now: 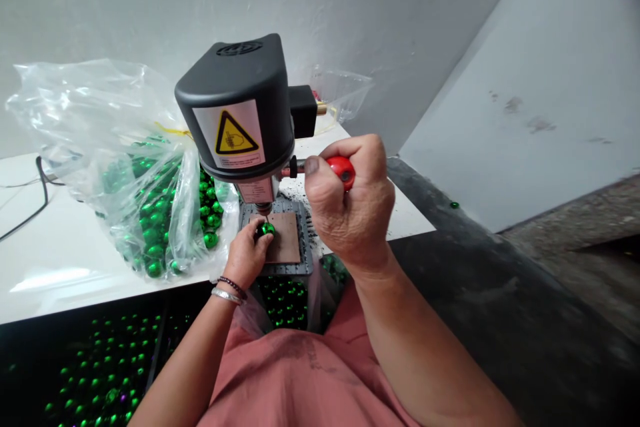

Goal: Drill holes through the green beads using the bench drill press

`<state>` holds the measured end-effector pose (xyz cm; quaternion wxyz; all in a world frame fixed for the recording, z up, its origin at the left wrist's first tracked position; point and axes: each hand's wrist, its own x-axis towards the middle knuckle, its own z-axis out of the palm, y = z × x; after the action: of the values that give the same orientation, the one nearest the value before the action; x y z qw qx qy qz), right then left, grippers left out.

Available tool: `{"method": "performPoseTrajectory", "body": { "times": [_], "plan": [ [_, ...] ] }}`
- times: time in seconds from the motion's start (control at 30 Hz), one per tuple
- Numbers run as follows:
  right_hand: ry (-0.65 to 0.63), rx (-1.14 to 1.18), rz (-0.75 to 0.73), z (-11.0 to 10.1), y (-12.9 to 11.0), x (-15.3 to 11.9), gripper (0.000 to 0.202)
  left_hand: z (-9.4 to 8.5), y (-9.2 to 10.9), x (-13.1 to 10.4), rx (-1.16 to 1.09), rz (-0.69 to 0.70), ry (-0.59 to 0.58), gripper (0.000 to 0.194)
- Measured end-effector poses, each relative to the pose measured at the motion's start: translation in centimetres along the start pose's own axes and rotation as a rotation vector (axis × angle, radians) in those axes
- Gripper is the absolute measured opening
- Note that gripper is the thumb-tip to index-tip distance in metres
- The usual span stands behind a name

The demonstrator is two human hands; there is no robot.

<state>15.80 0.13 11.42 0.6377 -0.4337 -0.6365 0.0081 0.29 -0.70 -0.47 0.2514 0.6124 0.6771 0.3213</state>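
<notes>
A shiny green ball [269,229] is pinched between the thumb and fingers of my left hand [246,248], on a brown board [289,240] under a small black drill press [233,100]. The drill bit comes down right at the top of the ball; whether it has entered cannot be made out. My right hand [357,203] is closed round the red knob [343,173] of the press's feed lever, to the right of the machine. Below the board is the grey slotted base [304,230] of the press, with dark shavings scattered beside it.
A clear plastic bag [100,107] full of green balls stands left of the press on the white table [60,267]. More green balls [285,303] lie in a bag by my lap and below the table at left. A black cable [43,200] runs at far left.
</notes>
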Motion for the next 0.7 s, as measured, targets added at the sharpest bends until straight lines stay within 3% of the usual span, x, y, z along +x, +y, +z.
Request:
{"method": "performPoseTrajectory", "body": {
  "times": [0.23, 0.7],
  "plan": [
    [-0.023, 0.000, 0.001, -0.3, 0.0, 0.1, 0.015, 0.2, 0.4, 0.6, -0.026, 0.097, -0.038, 0.030],
    [-0.038, -0.180, -0.207, -1.0, 1.1, -2.7, 0.011, 0.5, -0.6, 0.6, 0.002, 0.076, -0.010, 0.041]
  ]
}}
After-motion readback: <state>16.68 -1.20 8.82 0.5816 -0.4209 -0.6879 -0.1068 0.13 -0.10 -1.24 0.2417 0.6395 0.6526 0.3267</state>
